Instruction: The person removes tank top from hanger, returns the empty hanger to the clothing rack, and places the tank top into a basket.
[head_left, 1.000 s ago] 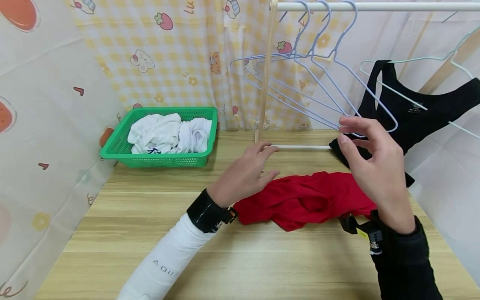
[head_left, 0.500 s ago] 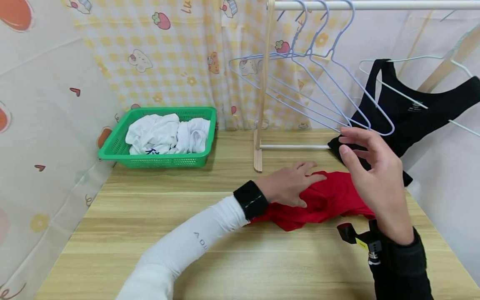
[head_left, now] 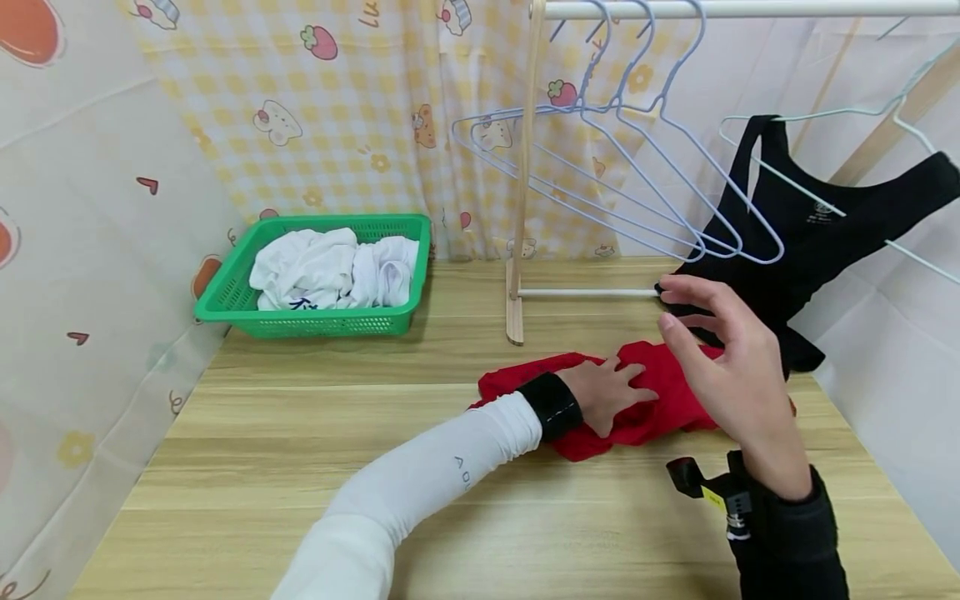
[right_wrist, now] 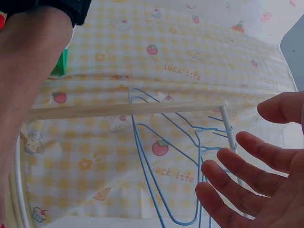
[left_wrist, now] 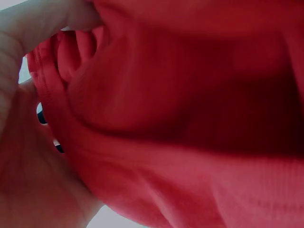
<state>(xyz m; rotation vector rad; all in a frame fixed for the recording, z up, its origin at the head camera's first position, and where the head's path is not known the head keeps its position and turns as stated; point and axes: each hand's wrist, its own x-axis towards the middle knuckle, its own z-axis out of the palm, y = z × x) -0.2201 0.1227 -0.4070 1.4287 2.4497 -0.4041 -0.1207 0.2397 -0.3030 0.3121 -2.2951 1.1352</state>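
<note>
A crumpled red garment [head_left: 675,387] lies on the wooden table [head_left: 300,467]. My left hand [head_left: 603,393] rests on its middle with spread fingers. In the left wrist view, folds of the red cloth with a stitched edge [left_wrist: 52,95] fill most of the picture, beside the palm and fingers. My right hand [head_left: 735,375] hovers above the garment's right end, fingers loosely bent and holding nothing. Seen from the right wrist, that hand [right_wrist: 266,180] is apart from the blue hangers [right_wrist: 166,199] beyond it.
A green basket [head_left: 330,323] with white clothes [head_left: 307,267] stands at the back left. On the rack's white rail [head_left: 787,10] hang several hangers; a black tank top [head_left: 802,225] is on a pale green hanger at the right. A wooden rack post [head_left: 525,183] rises behind the garment.
My left hand has moved right and down from beside the rack post onto the red garment. My right hand has sunk slightly, its fingers still loosely bent.
</note>
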